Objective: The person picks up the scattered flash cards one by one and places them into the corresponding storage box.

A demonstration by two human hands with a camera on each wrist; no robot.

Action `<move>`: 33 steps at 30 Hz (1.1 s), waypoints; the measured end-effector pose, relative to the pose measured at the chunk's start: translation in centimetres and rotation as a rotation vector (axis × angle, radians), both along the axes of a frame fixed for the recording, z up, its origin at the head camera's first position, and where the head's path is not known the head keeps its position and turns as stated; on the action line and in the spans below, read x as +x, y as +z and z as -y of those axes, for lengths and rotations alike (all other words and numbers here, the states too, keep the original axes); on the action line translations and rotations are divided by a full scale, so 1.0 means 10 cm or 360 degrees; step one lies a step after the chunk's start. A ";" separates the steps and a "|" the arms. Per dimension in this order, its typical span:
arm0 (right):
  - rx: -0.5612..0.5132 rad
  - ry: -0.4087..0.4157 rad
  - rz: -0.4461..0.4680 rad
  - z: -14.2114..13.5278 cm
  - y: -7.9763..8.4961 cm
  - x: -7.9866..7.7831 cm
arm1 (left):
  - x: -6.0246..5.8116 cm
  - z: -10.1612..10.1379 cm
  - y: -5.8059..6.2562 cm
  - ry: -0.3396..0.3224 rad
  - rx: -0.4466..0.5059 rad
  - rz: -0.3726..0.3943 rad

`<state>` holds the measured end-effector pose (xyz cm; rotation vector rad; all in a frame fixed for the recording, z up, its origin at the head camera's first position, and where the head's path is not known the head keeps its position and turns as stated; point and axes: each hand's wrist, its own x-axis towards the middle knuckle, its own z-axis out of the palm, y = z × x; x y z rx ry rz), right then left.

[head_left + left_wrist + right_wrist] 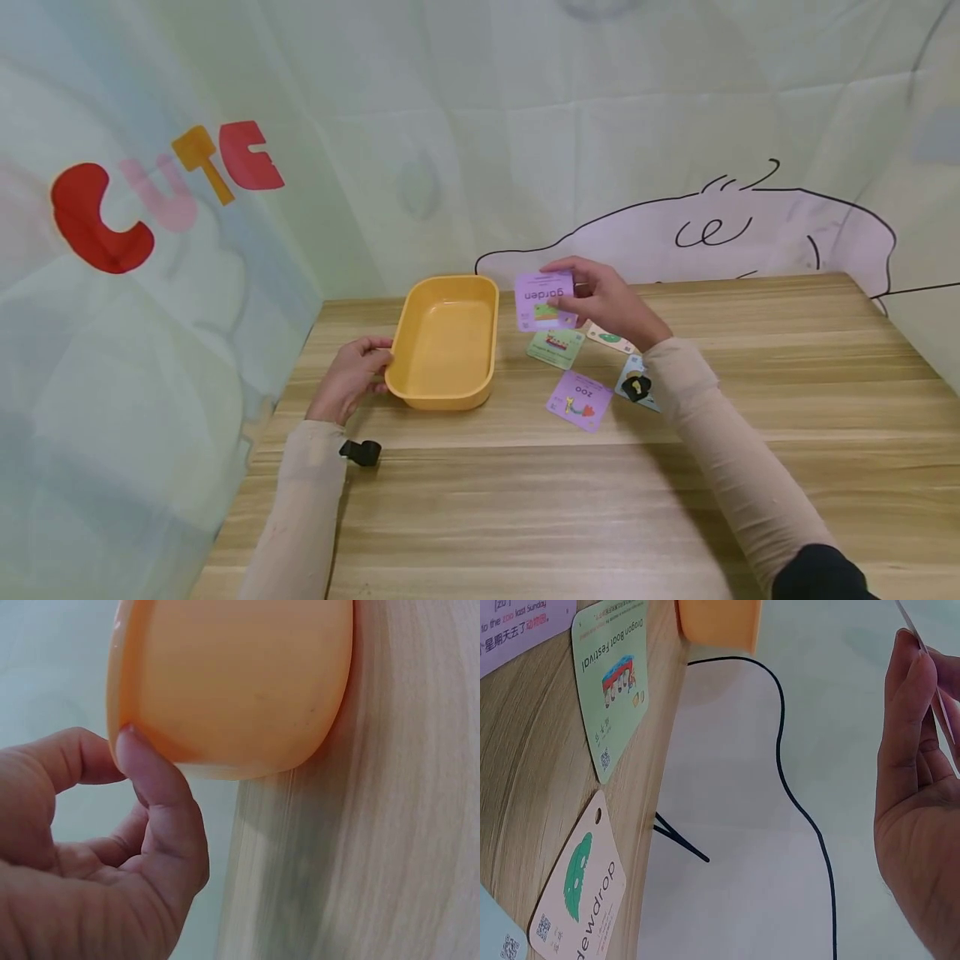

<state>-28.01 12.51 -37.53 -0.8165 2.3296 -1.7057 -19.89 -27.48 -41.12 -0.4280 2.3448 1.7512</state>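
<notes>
My left hand [352, 379] pinches the left rim of a yellow plastic tray [442, 402]; in the left wrist view the thumb and a finger of that hand [161, 825] meet at the tray's edge [232, 690]. My right hand [607, 296] holds a purple "garden" card [534, 308] above the table, right of the tray. The right wrist view shows this card edge-on between the fingers of the hand [915, 765]. Below it lie a green "Dragon Boat Festival" card [615, 697], a purple "zoo" card [580, 400] and a pale "dewdrop" card [585, 885].
A light blue card [648, 398] lies partly hidden behind the right wrist's black camera [636, 386]. Another black camera [362, 452] sits at the left wrist. The wood-grain table [525, 517] ends at a printed cloth backdrop [420, 167] at the back and left.
</notes>
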 end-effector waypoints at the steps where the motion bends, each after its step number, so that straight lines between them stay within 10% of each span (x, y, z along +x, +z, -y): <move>1: 0.0004 0.0000 0.0005 0.01 0.01 0.01 | 0.00 0.00 0.00 -0.0001 -0.0002 0.0002; 33: 0.0048 0.0109 0.0010 0.24 -0.04 0.00 | 0.00 0.00 0.00 -0.0001 -0.0014 -0.0005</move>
